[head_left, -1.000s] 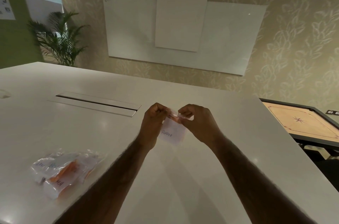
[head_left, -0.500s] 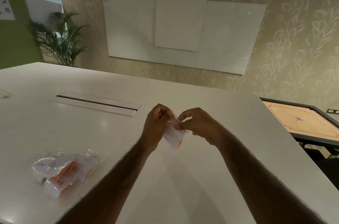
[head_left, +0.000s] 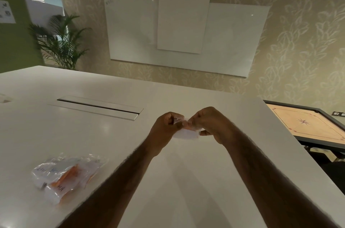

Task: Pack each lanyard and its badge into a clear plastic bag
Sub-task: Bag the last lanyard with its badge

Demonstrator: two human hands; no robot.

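Over the middle of the white table [head_left: 186, 181], both hands hold one small clear plastic bag [head_left: 184, 132]. A white badge card and a bit of orange lanyard show through it. My left hand [head_left: 164, 128] pinches the bag's top left corner. My right hand [head_left: 211, 125] pinches its top right and curls over the bag, hiding part of it. The bag hangs tilted, just above the tabletop. At the near left lies a heap of packed clear bags [head_left: 65, 175] with white badges and orange lanyards inside.
A long cable slot with a metal lid [head_left: 97, 107] is set into the table behind the hands. A carrom board [head_left: 306, 125] stands off the table's right edge. A potted palm [head_left: 61, 44] and whiteboards are at the far wall.
The bag has turned from hanging flat and facing me to lying more tilted and lower between the hands. My right hand has rolled over its top. The heap at the left has not moved.
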